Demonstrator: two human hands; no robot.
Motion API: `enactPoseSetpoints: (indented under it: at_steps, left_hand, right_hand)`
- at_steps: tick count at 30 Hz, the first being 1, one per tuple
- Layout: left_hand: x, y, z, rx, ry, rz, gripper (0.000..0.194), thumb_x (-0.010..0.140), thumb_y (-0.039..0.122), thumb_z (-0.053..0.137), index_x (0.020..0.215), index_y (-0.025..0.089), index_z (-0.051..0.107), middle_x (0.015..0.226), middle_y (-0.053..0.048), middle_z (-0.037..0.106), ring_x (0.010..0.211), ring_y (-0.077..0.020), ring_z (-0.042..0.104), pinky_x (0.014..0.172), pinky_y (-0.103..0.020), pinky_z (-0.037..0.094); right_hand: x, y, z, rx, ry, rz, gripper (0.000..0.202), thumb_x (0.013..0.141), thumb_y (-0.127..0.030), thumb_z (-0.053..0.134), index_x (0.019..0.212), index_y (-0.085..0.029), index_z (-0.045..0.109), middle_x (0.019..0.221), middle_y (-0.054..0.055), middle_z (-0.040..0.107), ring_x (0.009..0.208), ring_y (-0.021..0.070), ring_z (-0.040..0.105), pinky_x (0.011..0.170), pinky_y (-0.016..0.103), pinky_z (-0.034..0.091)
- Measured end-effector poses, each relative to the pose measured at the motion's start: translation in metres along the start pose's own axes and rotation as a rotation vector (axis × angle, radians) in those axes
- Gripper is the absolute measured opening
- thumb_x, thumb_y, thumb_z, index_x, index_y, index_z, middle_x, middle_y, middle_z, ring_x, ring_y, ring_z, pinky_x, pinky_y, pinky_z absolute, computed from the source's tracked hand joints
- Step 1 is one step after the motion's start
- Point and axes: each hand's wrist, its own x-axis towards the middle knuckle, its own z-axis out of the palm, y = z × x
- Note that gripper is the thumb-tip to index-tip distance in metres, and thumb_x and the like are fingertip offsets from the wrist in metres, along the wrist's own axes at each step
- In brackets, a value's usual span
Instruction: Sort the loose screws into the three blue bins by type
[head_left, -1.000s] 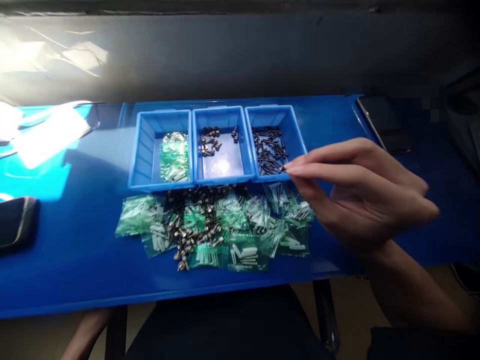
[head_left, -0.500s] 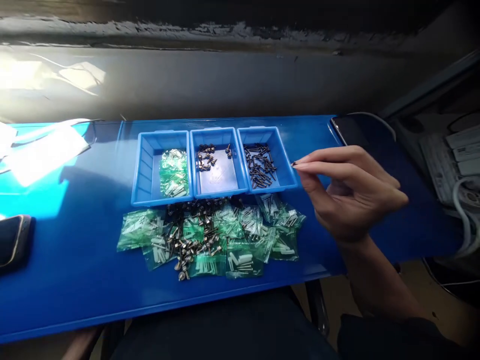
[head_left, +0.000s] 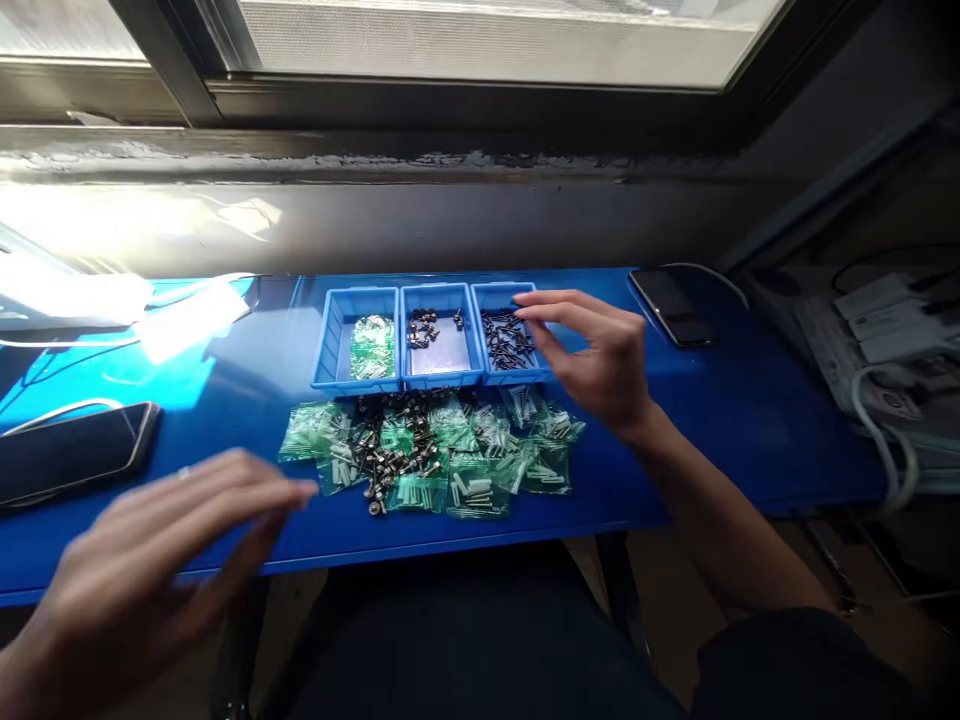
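My right hand (head_left: pixel 600 355) is over the right blue bin (head_left: pixel 541 374), thumb and fingers pinched on what looks like a small dark screw, mostly hidden by the fingertips. Dark screws (head_left: pixel 507 340) lie in that bin. In the middle bin (head_left: pixel 442 381) are several bolts with washers (head_left: pixel 423 328). Green packets (head_left: pixel 373 347) fill part of the left bin (head_left: pixel 335 345). My left hand (head_left: pixel 169 545), smeared by motion, hangs over the table's front left, fingers stretched out and holding nothing visible. To its right lie a pile of loose bolts (head_left: pixel 390 455) and green packets of white plugs and screws (head_left: pixel 480 490).
A phone (head_left: pixel 75 455) lies at the left of the blue table (head_left: pixel 247 420), another phone (head_left: pixel 675 308) at the back right. White paper (head_left: pixel 195 320) lies in sunlight at the left. Behind the table is a window frame (head_left: pixel 450 110); white adapters and cables (head_left: pixel 896 320) are at the right.
My left hand has risen into view from below the table edge. My right hand has moved left over the right bin, still pinched. The head view has tilted up, showing the window.
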Motion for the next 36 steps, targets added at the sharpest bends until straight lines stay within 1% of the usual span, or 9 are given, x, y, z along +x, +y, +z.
enactPoseSetpoints:
  at_steps: [3,6,11,15,21,25,28,31,36]
  left_hand:
    - [0.094,0.002,0.011,0.098,0.058,0.356,0.019,0.105,0.031,0.067,0.117,0.028,0.082,0.107,0.002,0.081,0.095,-0.016,0.077,0.092,-0.03,0.063]
    - [0.14,-0.013,0.042,0.218,-0.05,0.48,0.04,0.114,0.049,0.053,0.129,0.022,0.079,0.133,-0.008,0.077,0.12,-0.029,0.077,0.097,-0.047,0.068]
    - [0.15,-0.042,0.079,0.301,-0.072,0.598,0.039,0.117,0.042,0.052,0.136,0.018,0.075,0.152,-0.015,0.067,0.144,-0.0378,0.066,0.11,-0.059,0.065]
    - [0.152,-0.046,0.085,0.295,-0.036,0.67,0.032,0.114,0.032,0.058,0.133,0.012,0.075,0.146,-0.019,0.071,0.141,-0.0368,0.069,0.11,-0.057,0.068]
    - [0.171,-0.056,0.089,0.178,0.015,0.629,0.027,0.111,0.033,0.065,0.128,0.015,0.077,0.141,-0.015,0.075,0.135,-0.0339,0.073,0.114,-0.054,0.067]
    - [0.145,-0.034,0.075,0.23,0.005,0.595,0.04,0.112,0.034,0.062,0.144,0.01,0.067,0.16,-0.023,0.059,0.152,-0.0375,0.059,0.12,-0.06,0.061]
    - [0.09,-0.001,0.064,0.191,-0.152,0.669,0.057,0.112,0.039,0.061,0.162,0.012,0.052,0.175,-0.019,0.04,0.167,-0.038,0.036,0.13,-0.06,0.051]
    - [0.038,0.018,0.07,0.26,-0.234,0.648,0.058,0.114,0.036,0.056,0.168,0.019,0.047,0.178,-0.015,0.037,0.171,-0.0363,0.029,0.139,-0.058,0.035]
    - [0.022,0.008,0.094,0.345,-0.225,0.524,0.065,0.111,0.019,0.058,0.172,0.025,0.039,0.181,-0.016,0.029,0.171,-0.0438,0.023,0.134,-0.075,0.031]
  right_hand:
    - [-0.004,0.005,-0.001,-0.043,-0.115,-0.049,0.022,0.101,-0.013,0.073,0.119,-0.022,0.082,0.13,0.011,0.083,0.129,0.0325,0.076,0.109,0.06,0.064]
    - [-0.009,0.003,0.0,-0.036,-0.243,-0.127,0.025,0.104,-0.023,0.075,0.128,-0.022,0.08,0.135,0.014,0.079,0.112,0.0275,0.077,0.098,0.055,0.068]
    - [-0.012,0.007,0.014,-0.018,-0.436,-0.163,0.03,0.107,-0.03,0.072,0.134,-0.019,0.079,0.146,0.022,0.07,0.112,0.0271,0.077,0.089,0.049,0.073]
    - [-0.017,0.016,0.026,-0.024,-0.443,-0.163,0.026,0.109,-0.028,0.068,0.125,-0.015,0.083,0.148,0.024,0.072,0.136,0.0365,0.073,0.108,0.059,0.069]
    - [-0.012,0.025,0.042,-0.028,-0.455,-0.136,0.028,0.112,-0.028,0.064,0.132,-0.017,0.081,0.149,0.018,0.073,0.147,0.0329,0.065,0.12,0.051,0.063]
    - [-0.015,0.004,0.022,-0.063,-0.436,-0.152,0.037,0.112,-0.025,0.064,0.142,-0.006,0.073,0.156,0.03,0.064,0.151,0.0396,0.06,0.119,0.061,0.061]
    - [-0.041,-0.032,-0.01,-0.08,-0.46,-0.265,0.05,0.108,-0.037,0.071,0.144,-0.002,0.069,0.153,0.032,0.065,0.151,0.0428,0.06,0.121,0.063,0.058]
    - [-0.076,-0.062,-0.029,-0.116,-0.589,-0.215,0.069,0.104,-0.06,0.07,0.154,-0.013,0.065,0.16,0.03,0.061,0.153,0.0482,0.056,0.118,0.074,0.055]
    - [-0.104,-0.069,-0.015,-0.137,-0.612,-0.131,0.053,0.11,-0.035,0.065,0.157,-0.011,0.062,0.164,0.031,0.055,0.158,0.0467,0.049,0.122,0.07,0.052]
